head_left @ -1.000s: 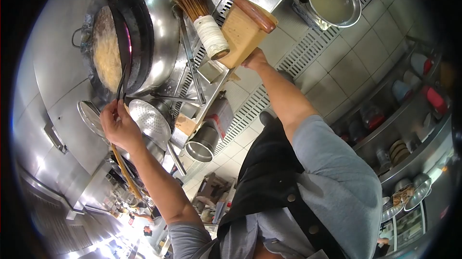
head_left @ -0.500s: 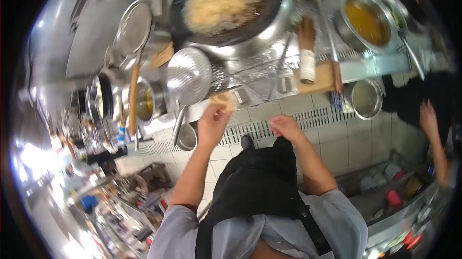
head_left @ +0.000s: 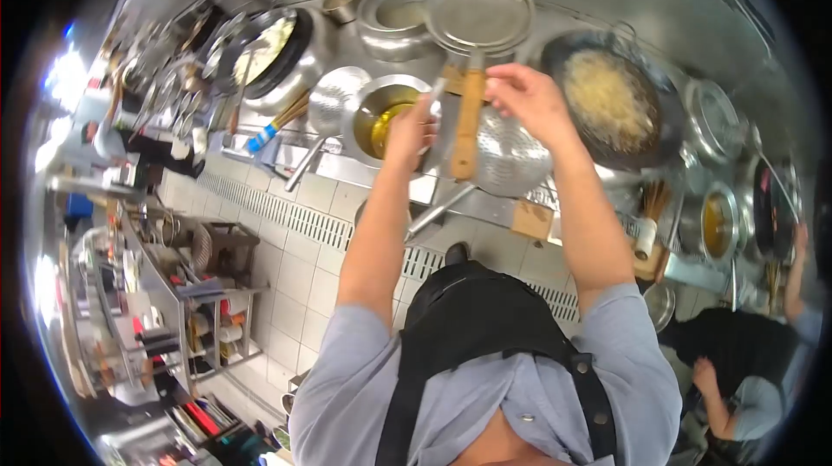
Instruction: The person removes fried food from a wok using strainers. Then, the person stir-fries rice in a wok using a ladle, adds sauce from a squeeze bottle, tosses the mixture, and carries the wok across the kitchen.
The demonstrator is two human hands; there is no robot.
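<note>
My left hand [head_left: 411, 134], fingers curled, is over the near side of a metal pot with yellow oil [head_left: 357, 124]. A pale, narrow strip stands by its fingertips; what the hand grips is not clear. My right hand [head_left: 530, 100] has its fingers apart, their tips beside the wooden handle [head_left: 469, 124] of a round mesh strainer [head_left: 482, 16]. That handle lies over a perforated skimmer [head_left: 511, 158], whose metal handle points toward me. To the right, pale food bubbles in dark liquid in a black wok [head_left: 555, 59].
Another perforated skimmer [head_left: 336, 93] lies left of the oil pot. Behind stands a lidless metal pot [head_left: 381, 46]. A second wok [head_left: 301, 46] holds pale food at the left. A cardboard piece [head_left: 531, 219] is at the counter edge. A co-worker [head_left: 737, 349] stands at right.
The view has swung left along the counter. My hands have risen from the counter's front edge, the left to the oil pot and the right to the strainer's handle.
</note>
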